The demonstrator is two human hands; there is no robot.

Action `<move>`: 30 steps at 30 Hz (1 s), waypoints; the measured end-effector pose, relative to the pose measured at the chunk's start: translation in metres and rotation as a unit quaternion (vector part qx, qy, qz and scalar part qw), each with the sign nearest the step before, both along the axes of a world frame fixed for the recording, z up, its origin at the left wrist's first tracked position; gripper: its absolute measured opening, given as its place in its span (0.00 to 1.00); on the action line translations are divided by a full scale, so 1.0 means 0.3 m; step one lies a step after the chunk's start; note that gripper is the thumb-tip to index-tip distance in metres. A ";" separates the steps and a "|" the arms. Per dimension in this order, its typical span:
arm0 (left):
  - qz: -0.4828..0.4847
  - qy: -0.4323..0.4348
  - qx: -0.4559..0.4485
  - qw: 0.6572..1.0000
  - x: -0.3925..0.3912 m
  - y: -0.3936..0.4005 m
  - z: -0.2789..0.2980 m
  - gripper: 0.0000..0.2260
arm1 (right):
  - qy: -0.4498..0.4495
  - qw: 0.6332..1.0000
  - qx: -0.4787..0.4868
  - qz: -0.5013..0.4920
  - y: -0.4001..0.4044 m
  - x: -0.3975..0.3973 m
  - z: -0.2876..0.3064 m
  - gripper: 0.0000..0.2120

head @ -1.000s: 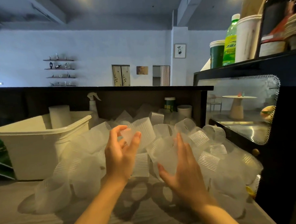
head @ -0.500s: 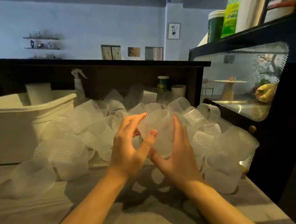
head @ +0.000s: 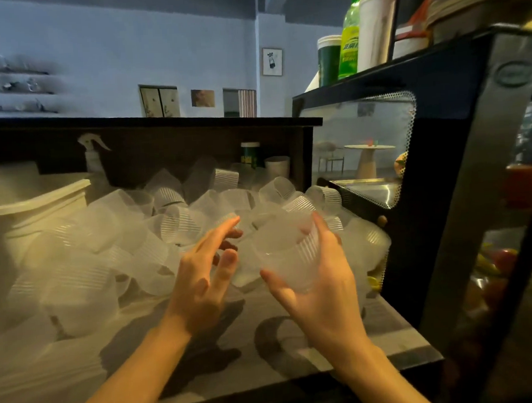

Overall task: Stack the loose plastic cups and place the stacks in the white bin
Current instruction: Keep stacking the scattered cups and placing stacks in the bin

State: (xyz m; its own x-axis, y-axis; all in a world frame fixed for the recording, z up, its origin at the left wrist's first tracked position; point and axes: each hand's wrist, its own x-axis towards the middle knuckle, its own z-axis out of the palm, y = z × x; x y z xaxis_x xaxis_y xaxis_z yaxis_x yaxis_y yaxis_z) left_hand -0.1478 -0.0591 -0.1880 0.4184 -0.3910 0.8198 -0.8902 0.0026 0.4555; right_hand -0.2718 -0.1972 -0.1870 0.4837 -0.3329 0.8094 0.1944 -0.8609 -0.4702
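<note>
A heap of translucent ribbed plastic cups point(head: 112, 240) covers the counter from the left to the display case. My right hand point(head: 321, 284) grips one clear cup point(head: 282, 246) from the right, thumb under it and fingers curled over its far rim, lifted a little above the heap. My left hand point(head: 207, 272) hovers just left of that cup with fingers spread and straight, holding nothing. The white bin point(head: 36, 201) stands at the far left behind the heap, with a white cup stack point(head: 11, 180) standing in it.
A black glass display case point(head: 443, 192) walls off the right side. A dark back panel point(head: 163, 145) rises behind the cups, with a spray bottle point(head: 94, 161), a green-lidded tub point(head: 250, 154) and a white paper cup point(head: 276, 167) along it. Bare grey counter point(head: 205, 367) lies near me.
My left hand has let go of the small cup it pinched and opened. My right hand closed round a cup and raised it. The view moved closer to the heap.
</note>
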 end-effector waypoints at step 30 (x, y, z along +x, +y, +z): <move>0.015 0.015 0.156 0.987 -0.155 -0.321 -0.031 0.34 | 0.019 0.993 0.094 -0.069 -0.313 -0.259 -0.183 0.42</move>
State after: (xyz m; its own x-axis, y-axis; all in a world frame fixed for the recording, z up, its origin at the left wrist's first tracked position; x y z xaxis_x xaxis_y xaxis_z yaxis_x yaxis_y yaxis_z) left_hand -0.1942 -0.1555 -0.1974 0.4562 -0.6101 0.6478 -0.8736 -0.1684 0.4566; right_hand -0.3495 -0.2910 -0.2419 0.4510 -0.5426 0.7086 0.0593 -0.7740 -0.6304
